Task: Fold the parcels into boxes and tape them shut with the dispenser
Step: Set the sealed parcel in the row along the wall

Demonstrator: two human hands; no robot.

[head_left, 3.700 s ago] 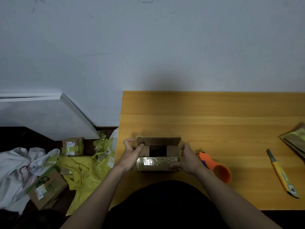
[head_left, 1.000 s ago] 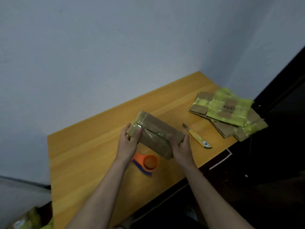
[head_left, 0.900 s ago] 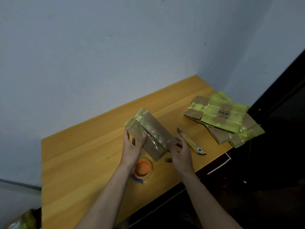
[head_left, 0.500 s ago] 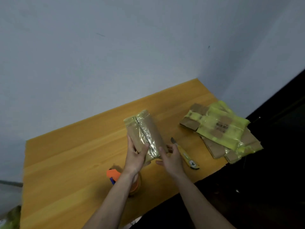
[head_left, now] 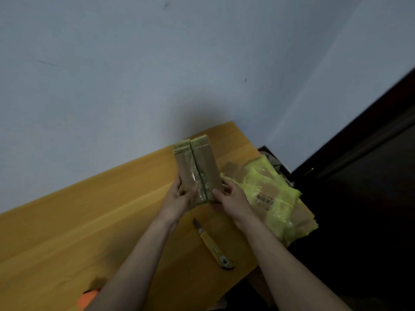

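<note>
The cardboard box (head_left: 197,168) is closed, with its two top flaps meeting along a centre seam covered by clear glossy tape. It is held above the desk (head_left: 89,221), long axis pointing away from the person, near end gripped and far end raised toward the wall (head_left: 157,75).

The left hand (head_left: 179,198) grips the near left corner of the box, thumb lying on the taped top face and fingers curled around the left side. The right hand (head_left: 229,198) grips the near right corner, thumb on the top face beside the seam and fingers wrapped around the right side.

A stack of flattened parcels (head_left: 269,194), brown cardboard with yellow-green tape, lies on the right end of the desk, just beside the right hand and overhanging the desk edge. A yellow utility knife (head_left: 213,245) lies on the desk between the two forearms, blade end pointing toward the box. The orange tape dispenser (head_left: 88,300) lies at the near edge of the view, mostly hidden by the left forearm.
</note>
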